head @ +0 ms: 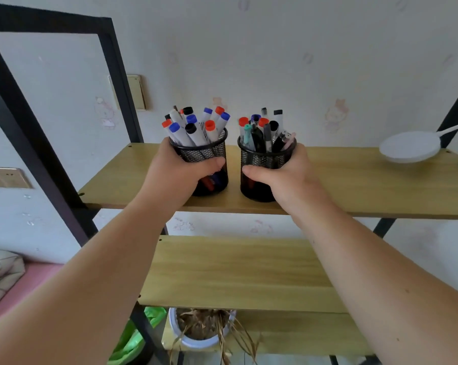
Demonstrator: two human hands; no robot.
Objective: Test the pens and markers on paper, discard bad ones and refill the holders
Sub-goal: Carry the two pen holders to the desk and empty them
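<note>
Two black mesh holders stand side by side on the top wooden shelf (pixel 354 180). The left holder (pixel 209 154) is full of whiteboard markers (pixel 196 127) with red, blue and black caps. The right holder (pixel 259 159) carries several pens and thinner markers (pixel 262 130). My left hand (pixel 177 172) grips the left holder from its left side, thumb across the front. My right hand (pixel 283 172) grips the right holder from its right side, thumb across the front.
A white desk lamp head (pixel 409 147) hovers over the shelf's right end. Below are a second wooden shelf (pixel 235 272) and a white pot of dry plant (pixel 204 327) on a lower one. A black metal frame (pixel 38 143) rises at left.
</note>
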